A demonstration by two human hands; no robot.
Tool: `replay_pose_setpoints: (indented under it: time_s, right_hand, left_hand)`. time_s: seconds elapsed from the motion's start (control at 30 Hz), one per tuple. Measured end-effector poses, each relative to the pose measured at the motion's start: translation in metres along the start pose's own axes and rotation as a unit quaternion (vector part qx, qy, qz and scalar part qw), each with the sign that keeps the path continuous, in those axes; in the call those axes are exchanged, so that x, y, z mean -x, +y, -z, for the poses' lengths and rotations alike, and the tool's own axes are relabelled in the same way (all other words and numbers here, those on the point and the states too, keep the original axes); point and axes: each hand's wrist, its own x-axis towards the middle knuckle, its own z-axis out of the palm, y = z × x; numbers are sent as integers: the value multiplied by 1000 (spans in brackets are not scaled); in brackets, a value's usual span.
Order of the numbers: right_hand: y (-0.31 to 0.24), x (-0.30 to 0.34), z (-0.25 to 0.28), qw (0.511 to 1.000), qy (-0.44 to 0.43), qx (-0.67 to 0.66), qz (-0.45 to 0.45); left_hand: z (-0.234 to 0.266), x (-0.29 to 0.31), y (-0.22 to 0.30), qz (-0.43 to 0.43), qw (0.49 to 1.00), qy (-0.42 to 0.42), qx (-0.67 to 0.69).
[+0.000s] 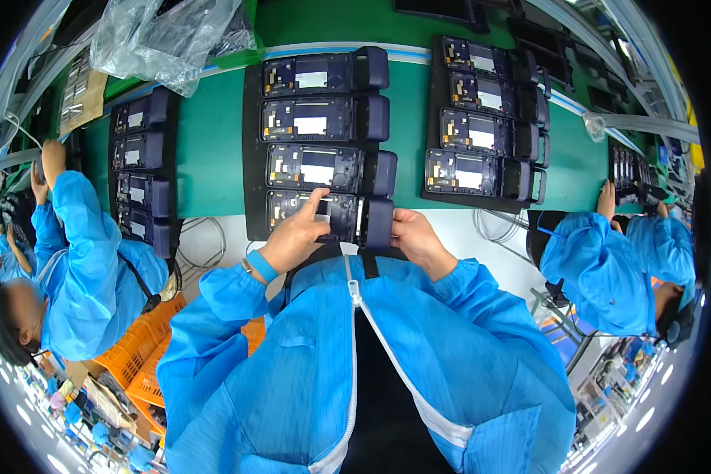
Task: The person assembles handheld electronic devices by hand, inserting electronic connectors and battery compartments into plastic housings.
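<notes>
In front of me, the nearest dark handheld device housing point(341, 218) lies with its inside facing up, showing electronics and a pale panel. My left hand point(296, 238) rests over its left part, index finger stretched across the inside and thumb apart from it. At the thick right end of the same housing, my right hand point(419, 239) has its thumb and fingers closed on the edge. Similar open housings point(312, 166) lie in a column beyond it on a black tray point(253, 150). What lies under my left palm is hidden.
More open housings stand in columns on a left tray point(140, 162) and a right tray point(475, 130), on the green bench point(213, 150). Clear plastic bags point(162, 43) lie at the far left. Co-workers in blue sit on both sides. Orange crates point(138, 347) stand behind left.
</notes>
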Motion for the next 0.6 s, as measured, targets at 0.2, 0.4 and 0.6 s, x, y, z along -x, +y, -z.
replay_pose_setpoints:
  time_s: [0.2,0.4,0.6]
  right_hand:
    - [-4,1,-16,998,-12,53,10]
    - [-10,2,-28,991,-12,124,41]
    - [-7,-2,-29,992,-22,104,63]
  left_hand:
    - [6,-2,3,26,998,3,60]
    - [-2,2,-2,5,998,21,59]
    - [-1,2,-3,-13,998,35,53]
